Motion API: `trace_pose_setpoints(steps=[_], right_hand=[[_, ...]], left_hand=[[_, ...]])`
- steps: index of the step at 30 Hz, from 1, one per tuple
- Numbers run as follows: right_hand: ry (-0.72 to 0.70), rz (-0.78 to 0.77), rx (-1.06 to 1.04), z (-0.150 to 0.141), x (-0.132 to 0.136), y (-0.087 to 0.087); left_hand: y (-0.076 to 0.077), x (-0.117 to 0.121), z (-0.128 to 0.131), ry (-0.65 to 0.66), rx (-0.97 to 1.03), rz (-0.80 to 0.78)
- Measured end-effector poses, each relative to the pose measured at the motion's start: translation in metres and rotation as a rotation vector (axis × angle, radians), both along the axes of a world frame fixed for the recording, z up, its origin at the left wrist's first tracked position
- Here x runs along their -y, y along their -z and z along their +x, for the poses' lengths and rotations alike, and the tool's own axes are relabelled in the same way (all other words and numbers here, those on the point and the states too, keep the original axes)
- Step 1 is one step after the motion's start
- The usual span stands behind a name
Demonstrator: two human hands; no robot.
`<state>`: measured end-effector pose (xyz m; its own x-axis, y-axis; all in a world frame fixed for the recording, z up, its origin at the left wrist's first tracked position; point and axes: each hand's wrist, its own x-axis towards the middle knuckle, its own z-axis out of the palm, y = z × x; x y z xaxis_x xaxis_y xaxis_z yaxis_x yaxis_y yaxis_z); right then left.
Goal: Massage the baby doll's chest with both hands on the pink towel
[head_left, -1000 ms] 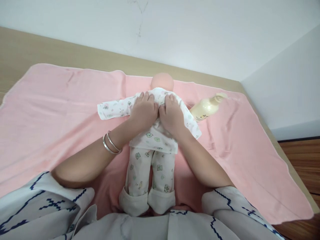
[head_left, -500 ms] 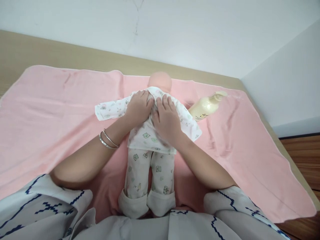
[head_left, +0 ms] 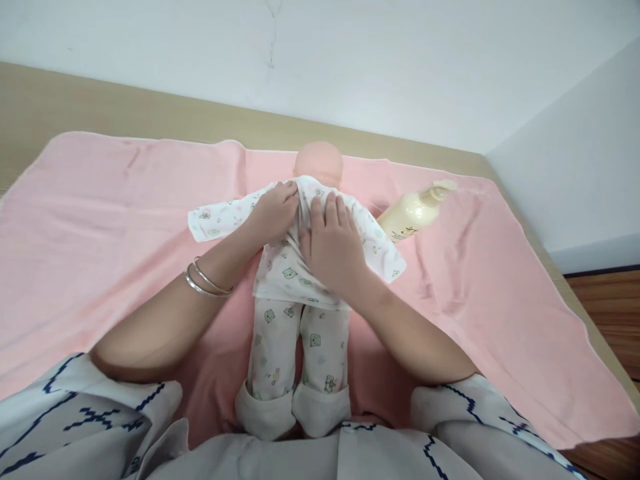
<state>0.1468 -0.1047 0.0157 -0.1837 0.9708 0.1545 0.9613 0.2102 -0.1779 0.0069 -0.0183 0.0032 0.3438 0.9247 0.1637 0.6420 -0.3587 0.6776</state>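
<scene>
A baby doll (head_left: 319, 160) with a smooth bald head lies stretched out in front of me, its face out of sight. It is dressed in a white printed shirt (head_left: 287, 275) and matching printed trousers (head_left: 315, 343) with wide cuffs. My left hand (head_left: 274, 212) rests on the upper left of the shirt, its fingers extended toward the collar. Beside it, my right hand (head_left: 334, 248) lies flat on the middle of the shirt, fingers stretched out. The fabric is creased between the two hands. Both shirt sleeves spread outward.
A cream-coloured pump bottle (head_left: 411, 212) lies on its side by the right sleeve. Beneath everything is a pink blanket (head_left: 120, 207) spread over a wooden table (head_left: 150, 100). A white wall (head_left: 375, 67) rises behind, and brown wood (head_left: 607, 307) shows at the right.
My left hand has shifted slightly left, away from the shirt's middle, its wrist and bangles moving with it. The right hand has slid a little toward me on the shirt.
</scene>
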Motion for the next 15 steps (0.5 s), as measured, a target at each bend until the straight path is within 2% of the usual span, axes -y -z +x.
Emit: trace_pose_setpoints(steps=[3, 7, 11, 15], right_hand=[[-0.018, -0.003, 0.005, -0.006, 0.008, -0.003], [-0.007, -0.113, -0.116, 0.008, -0.018, -0.005], [0.086, -0.109, -0.181, 0.02, -0.045, 0.001], [0.074, -0.069, -0.19, 0.023, -0.048, 0.011]], left_hand=[[0.014, -0.002, 0.003, -0.054, 0.012, 0.029], [0.029, 0.004, 0.01, -0.169, -0.005, 0.038], [0.031, 0.006, 0.011, -0.176, 0.023, 0.043], [0.031, 0.006, 0.011, -0.176, 0.03, 0.042]])
